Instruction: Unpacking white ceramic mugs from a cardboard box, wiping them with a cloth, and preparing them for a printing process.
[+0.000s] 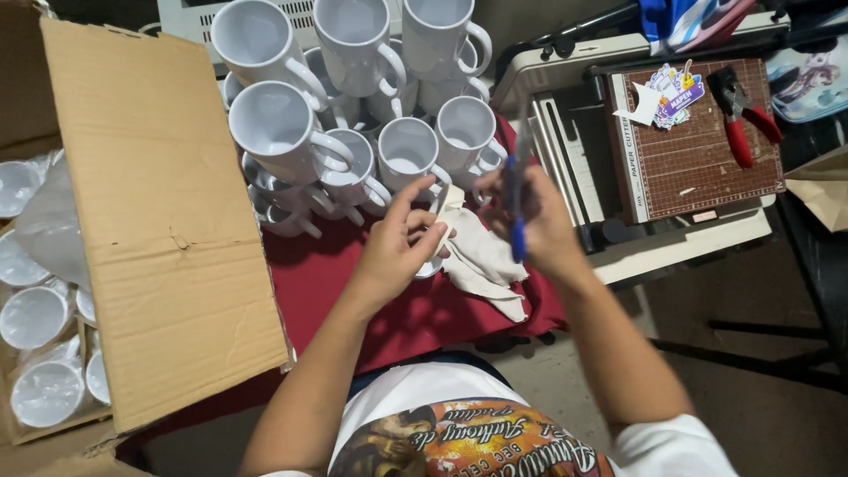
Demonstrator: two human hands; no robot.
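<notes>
My left hand (399,247) grips a white mug, mostly hidden under the fingers, together with a crumpled white cloth (481,261) that hangs down over the red table cover (353,291). My right hand (539,225) is closed around a thin blue-handled tool (515,199) held upright, its tip blurred, close to the cloth. Just beyond both hands stands a stacked pile of plain white mugs (353,97), several deep.
An opened cardboard box (163,221) at the left holds several plastic-wrapped white mugs (40,353). At the right sits a paper cutter with a brown gridded mat (698,150), stickers (670,93) and red-handled pliers (742,110) on it. Dark floor lies below right.
</notes>
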